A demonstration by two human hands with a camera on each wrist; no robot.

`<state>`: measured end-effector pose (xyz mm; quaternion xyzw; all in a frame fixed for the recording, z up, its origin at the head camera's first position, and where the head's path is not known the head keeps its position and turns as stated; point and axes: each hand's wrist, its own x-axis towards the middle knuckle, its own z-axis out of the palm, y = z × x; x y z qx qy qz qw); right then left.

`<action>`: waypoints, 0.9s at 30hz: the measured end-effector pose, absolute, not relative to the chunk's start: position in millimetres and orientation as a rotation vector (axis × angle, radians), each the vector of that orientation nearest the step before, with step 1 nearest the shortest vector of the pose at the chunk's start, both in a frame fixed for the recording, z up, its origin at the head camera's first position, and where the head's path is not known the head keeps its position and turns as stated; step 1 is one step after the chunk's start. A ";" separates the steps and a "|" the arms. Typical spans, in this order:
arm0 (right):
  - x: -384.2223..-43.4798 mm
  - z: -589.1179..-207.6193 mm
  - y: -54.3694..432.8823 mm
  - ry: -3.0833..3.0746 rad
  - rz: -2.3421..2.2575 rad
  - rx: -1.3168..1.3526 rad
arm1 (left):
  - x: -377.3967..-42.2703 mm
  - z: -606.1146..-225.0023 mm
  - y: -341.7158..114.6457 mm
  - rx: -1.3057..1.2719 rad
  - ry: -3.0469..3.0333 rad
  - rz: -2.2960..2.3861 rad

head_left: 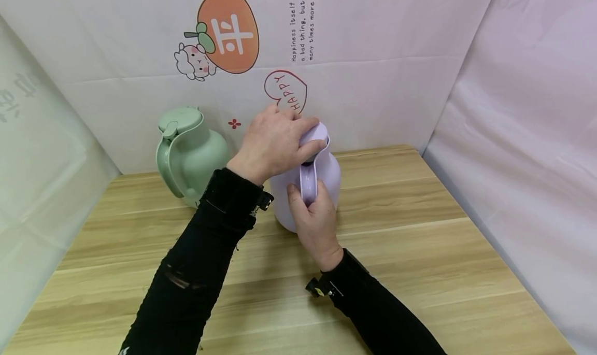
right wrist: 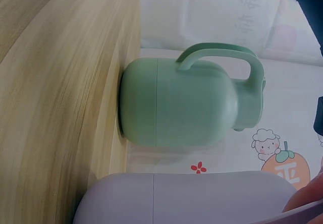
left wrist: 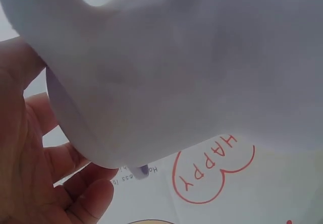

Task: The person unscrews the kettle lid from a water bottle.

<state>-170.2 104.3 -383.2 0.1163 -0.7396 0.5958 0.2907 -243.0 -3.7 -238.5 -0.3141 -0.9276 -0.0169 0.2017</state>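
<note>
A lilac thermos jug (head_left: pixel 332 176) stands upright on the wooden table. From above, my left hand (head_left: pixel 272 145) grips its lid (head_left: pixel 317 132), thumb and index finger on either side of the top. Lower down, my right hand (head_left: pixel 319 225) holds the jug's handle (head_left: pixel 308 184). In the left wrist view the lilac body (left wrist: pixel 176 72) fills much of the picture, with the left fingers (left wrist: pixel 65 161) bent around its top end. Most of the right hand is out of the right wrist view, which shows the jug's side (right wrist: pixel 197 199).
To the left stands a green thermos jug (head_left: pixel 202 158), its lid on and its handle facing the front left. The wooden table (head_left: pixel 396 230) ends at a printed cloth backdrop (head_left: pixel 373 101) behind both jugs. White cloth hangs at both sides.
</note>
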 end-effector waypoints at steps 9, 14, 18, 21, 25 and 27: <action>-171.7 -384.0 104.0 -1.964 1.591 0.333 | -247.4 -243.2 -3.4 -0.844 -2.515 -0.094; -171.5 -383.7 103.5 -1.964 1.592 0.328 | -249.5 -244.4 -2.9 -0.832 -2.540 -0.149; -171.4 -383.6 103.8 -1.973 1.599 0.318 | -250.4 -244.3 -2.2 -0.839 -2.610 -0.281; -171.5 -383.7 103.6 -1.978 1.602 0.314 | -251.1 -244.3 -2.1 -0.831 -2.663 -0.359; -171.4 -383.7 103.2 -1.977 1.603 0.321 | -252.0 -244.6 -2.2 -0.824 -2.693 -0.379; -171.4 -383.8 103.1 -1.977 1.598 0.324 | -252.4 -244.7 -2.2 -0.823 -2.696 -0.375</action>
